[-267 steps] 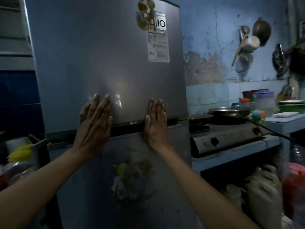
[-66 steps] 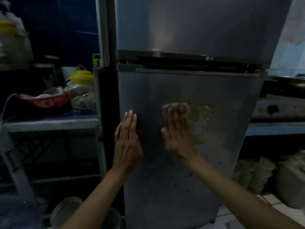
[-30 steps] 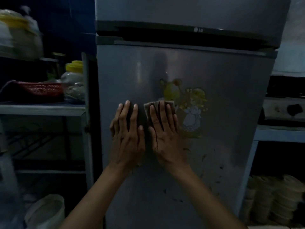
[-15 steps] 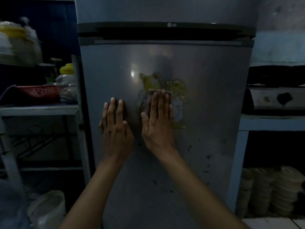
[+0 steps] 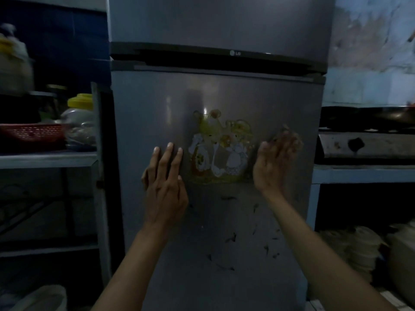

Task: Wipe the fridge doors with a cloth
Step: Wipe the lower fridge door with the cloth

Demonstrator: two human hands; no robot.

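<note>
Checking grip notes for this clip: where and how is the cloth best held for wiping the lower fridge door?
Hold the cloth flat under the right hand, approaching square to the lower fridge door from the front. It is thin and lies against an upright panel, so straight-finger pressure suits it better than a pinch. The hand is blurred; only a little cloth shows at the fingertips.

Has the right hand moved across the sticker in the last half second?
Yes. The right hand was over the sticker; now it's blurred, right of the sticker.

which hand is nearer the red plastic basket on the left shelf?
Left. The left hand lies flat on the lower grey fridge door, on the side toward the red plastic basket; the blurred right hand is farther, beyond the cartoon sticker.
</note>
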